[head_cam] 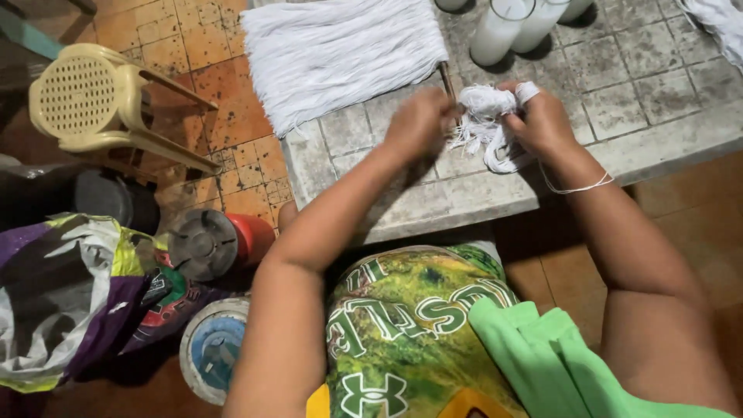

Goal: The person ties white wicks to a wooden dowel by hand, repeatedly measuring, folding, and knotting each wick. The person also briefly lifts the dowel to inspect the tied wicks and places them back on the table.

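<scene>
My left hand (pixel 419 124) is closed around loose ends of white cotton thread (pixel 486 118) over a worn tiled table (pixel 635 101). A bundle of the same thread is gripped in my right hand (pixel 542 120), with some wound around a finger and one strand looped at the wrist. Just beyond my left hand lies a thin wooden stick (pixel 446 79). A wide sheet of parallel white threads (pixel 344 50) is spread on the table's far left part.
White candles in glass cylinders (pixel 503 27) stand at the table's far edge. More white thread (pixel 716 19) lies at the top right. On the orange tile floor to the left are a cream plastic chair (pixel 97 101), a red-and-grey container (pixel 217 241), a round lid (pixel 213 344) and colourful sacks (pixel 70 294).
</scene>
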